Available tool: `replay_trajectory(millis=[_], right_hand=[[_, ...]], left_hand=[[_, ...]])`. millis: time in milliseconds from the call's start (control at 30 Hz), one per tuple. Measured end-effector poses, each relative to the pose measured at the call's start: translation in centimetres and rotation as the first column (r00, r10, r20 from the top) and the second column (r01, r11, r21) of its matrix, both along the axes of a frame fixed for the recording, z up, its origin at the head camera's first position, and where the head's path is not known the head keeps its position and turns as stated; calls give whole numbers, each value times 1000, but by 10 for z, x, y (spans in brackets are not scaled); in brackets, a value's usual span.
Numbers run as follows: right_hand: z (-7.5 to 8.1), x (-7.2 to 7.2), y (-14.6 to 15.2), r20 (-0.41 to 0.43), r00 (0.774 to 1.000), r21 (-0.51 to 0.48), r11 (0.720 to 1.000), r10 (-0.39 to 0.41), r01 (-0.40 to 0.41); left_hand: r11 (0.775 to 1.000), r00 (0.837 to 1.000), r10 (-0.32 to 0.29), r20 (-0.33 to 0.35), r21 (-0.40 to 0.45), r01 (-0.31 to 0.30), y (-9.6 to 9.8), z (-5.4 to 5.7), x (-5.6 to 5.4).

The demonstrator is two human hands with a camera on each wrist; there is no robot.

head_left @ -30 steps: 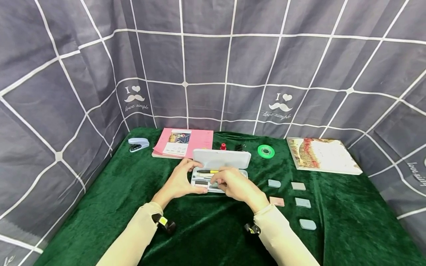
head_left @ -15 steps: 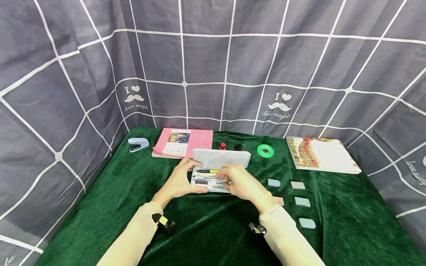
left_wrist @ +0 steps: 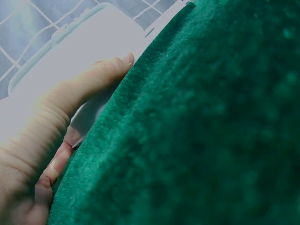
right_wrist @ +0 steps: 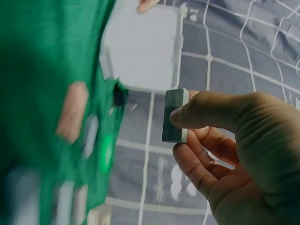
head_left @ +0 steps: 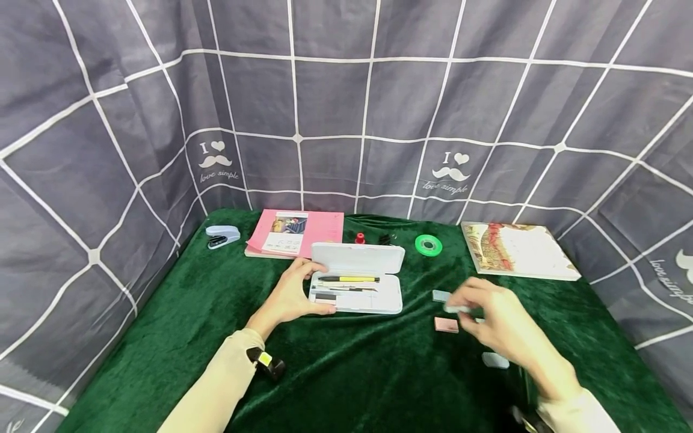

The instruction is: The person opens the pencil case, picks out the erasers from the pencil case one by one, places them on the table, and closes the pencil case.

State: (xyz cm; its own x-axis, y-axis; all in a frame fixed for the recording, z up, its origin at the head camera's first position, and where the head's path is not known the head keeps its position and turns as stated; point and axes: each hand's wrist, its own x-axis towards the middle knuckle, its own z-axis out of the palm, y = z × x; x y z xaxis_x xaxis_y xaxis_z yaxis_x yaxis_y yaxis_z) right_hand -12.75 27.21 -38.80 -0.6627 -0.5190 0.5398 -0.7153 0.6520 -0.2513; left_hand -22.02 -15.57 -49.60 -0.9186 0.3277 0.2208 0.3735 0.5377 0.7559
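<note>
A white pencil case (head_left: 387,294) lies with its lid (head_left: 360,258) raised. My left hand (head_left: 292,293) grips its left end, the thumb (left_wrist: 101,77) along the front side and the fingers behind. Inside lie a yellow-and-black pen (head_left: 349,278), slim pens or pencils (head_left: 346,288) and a dark-and-white block (head_left: 325,299). My right hand (head_left: 498,319), to the right of the case, pinches an eraser (right_wrist: 174,116) between thumb and fingers above the cloth. Near it are a pink eraser (head_left: 446,325), a light blue one (head_left: 440,296) and another pale one (head_left: 495,360).
Behind the case are a pink book (head_left: 325,225), a red-capped item (head_left: 360,239) and a small black object (head_left: 385,240). A stapler (head_left: 222,236) stands far left. Green tape (head_left: 429,245) and a patterned book (head_left: 520,251) lie at the back right. Green cloth (head_left: 335,379) covers the table.
My right hand has left the pencil case and swung right, carrying the eraser out of it. The left hand keeps its grip on the case. The view has shifted slightly.
</note>
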Motion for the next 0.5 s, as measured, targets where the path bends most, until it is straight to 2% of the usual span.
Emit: replay_trajectory(millis=[267,400,500], right_hand=[[-35,60,50,58,995,-11,997,-81,82],[-54,79,68,81,994,-5,997,-70,71],[-65,87,76,93,994,4,998,-59,59]], left_hand=[[1000,1000,3,8,7,-3,1,-1,0],[1000,1000,-3,9,6,3,1,-1,0],[1000,1000,0,5,8,0,1,0,0]])
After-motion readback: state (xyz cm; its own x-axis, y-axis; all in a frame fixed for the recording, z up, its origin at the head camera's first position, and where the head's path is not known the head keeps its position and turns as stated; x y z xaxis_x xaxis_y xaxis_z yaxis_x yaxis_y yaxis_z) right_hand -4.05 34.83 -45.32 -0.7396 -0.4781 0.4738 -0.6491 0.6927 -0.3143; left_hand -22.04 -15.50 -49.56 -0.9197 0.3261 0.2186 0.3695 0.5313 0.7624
